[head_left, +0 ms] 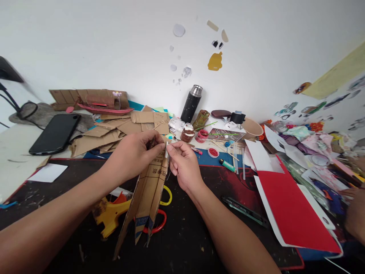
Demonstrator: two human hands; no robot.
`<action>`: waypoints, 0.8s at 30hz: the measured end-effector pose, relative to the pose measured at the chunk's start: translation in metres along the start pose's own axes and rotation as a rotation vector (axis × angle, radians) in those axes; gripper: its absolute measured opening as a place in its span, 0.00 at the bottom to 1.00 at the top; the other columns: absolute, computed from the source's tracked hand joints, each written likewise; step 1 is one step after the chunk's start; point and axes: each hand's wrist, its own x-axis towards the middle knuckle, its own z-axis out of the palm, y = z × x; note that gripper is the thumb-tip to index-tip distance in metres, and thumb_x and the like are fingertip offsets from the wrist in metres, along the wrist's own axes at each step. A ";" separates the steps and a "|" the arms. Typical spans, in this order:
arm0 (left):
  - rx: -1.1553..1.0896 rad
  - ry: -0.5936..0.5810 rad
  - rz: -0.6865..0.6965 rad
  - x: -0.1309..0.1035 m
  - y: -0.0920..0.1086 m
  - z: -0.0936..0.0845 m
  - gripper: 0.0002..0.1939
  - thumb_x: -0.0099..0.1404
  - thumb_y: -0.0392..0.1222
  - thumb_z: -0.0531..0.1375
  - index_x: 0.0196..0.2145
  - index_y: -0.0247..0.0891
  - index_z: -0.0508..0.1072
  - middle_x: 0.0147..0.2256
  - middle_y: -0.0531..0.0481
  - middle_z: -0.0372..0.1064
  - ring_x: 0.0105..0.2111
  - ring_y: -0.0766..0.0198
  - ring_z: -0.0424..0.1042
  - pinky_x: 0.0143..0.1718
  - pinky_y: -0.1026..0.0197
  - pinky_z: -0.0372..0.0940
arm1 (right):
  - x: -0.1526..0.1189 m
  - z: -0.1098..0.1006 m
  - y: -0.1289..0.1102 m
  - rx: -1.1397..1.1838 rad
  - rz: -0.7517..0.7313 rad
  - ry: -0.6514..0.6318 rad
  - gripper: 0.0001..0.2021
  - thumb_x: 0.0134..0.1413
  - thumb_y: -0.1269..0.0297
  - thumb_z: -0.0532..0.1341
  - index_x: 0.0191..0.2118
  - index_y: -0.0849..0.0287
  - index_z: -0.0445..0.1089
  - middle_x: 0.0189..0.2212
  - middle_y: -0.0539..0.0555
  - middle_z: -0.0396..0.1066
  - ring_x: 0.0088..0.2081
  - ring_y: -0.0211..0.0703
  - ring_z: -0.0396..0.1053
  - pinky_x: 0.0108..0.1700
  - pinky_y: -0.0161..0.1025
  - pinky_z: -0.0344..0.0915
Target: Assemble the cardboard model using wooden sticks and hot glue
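A folded cardboard piece (pixel 149 190) is slanting over the near middle of the dark mat (pixel 205 239), its printed face showing and its pointed ends hanging toward the near side. The left hand (pixel 139 152) is gripping its far end, thumb pressing against the bent fingers. A small white strip (pixel 166 152) is sitting along the cardboard's right edge there, and the right hand (pixel 184 163) is pinching it between thumb and index finger, the other fingers curling loosely. Just beyond the cardboard's right edge, a yellow ring handle (pixel 171 196) and a red ring handle (pixel 164 224) are poking out. To the left, a yellow tool (pixel 111 217) is lying partly behind the cardboard. A utility knife (pixel 245 211) is resting to the right, near a red sheet (pixel 299 209). Farther left, a black phone (pixel 54 134) is lying near flat cardboard scraps (pixel 137 127), with a model boat (pixel 105 109) standing behind. At the far middle, a black flask (pixel 191 105) is standing behind a brown jar (pixel 187 134). At the right edge, another person's hand (pixel 356 215) is showing, blurred.
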 end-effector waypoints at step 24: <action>0.117 0.033 0.043 -0.006 0.011 -0.001 0.14 0.68 0.52 0.56 0.33 0.42 0.76 0.26 0.52 0.75 0.25 0.60 0.67 0.30 0.58 0.56 | 0.000 -0.004 -0.005 -0.019 -0.042 -0.122 0.16 0.58 0.50 0.74 0.36 0.52 0.69 0.12 0.34 0.56 0.11 0.30 0.47 0.14 0.30 0.45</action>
